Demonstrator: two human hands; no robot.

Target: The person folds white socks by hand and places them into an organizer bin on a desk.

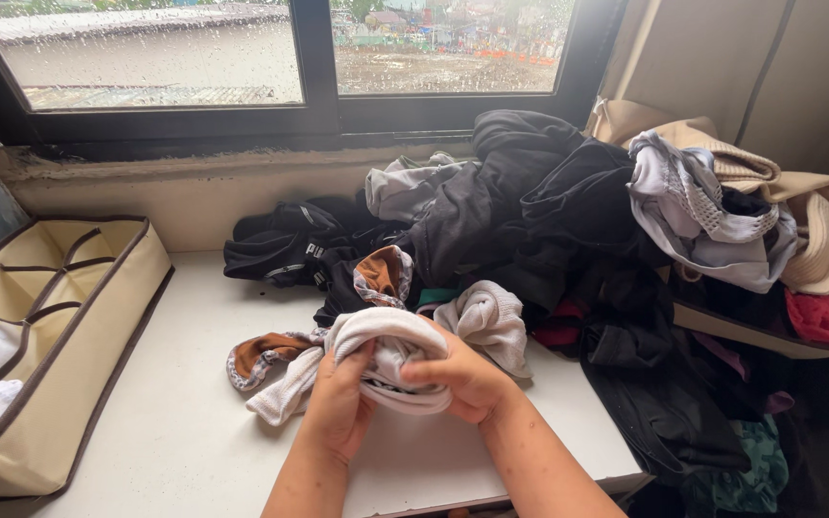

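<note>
White sock bundle (390, 360) sits right in front of the laundry pile (568, 249), lifted just off the white table (175, 432), both hands on it. Left hand (338, 398) is wrapped round the bundle's near-left side, fingers curled and pressed into the cloth, thumb up top. Right hand (462, 379) clamps the other side, fingers folded over the rolled edge, pinching fabric tight. So: both grips closed on the bundle, neither spread.

Step in hand, as I read it: rolling or tucking the white piece into a compact ball, w/ the cuff being pulled over. Looks abt midway; a loose white tail (280, 393) hangs out left of the bundle, toward the table edge.

Just behind the bundle, touching the pile's front: a brown-and-white patterned sock (266, 353) on the left, another white ribbed sock (486, 321) on the right. Pile itself is mostly black garments, w/ a pale mesh piece (698, 206) and beige cloth up top, pink bit at the far right.

Well left of the pile: a beige fabric organiser box (117, 326) w/ dividers, some white items already in its near compartments, far ones empty.

Next move, my guess: it calls for tucking that tail in w/o losing the roll, so the right-hand pinch needs to hold while the left feeds cloth.
</note>
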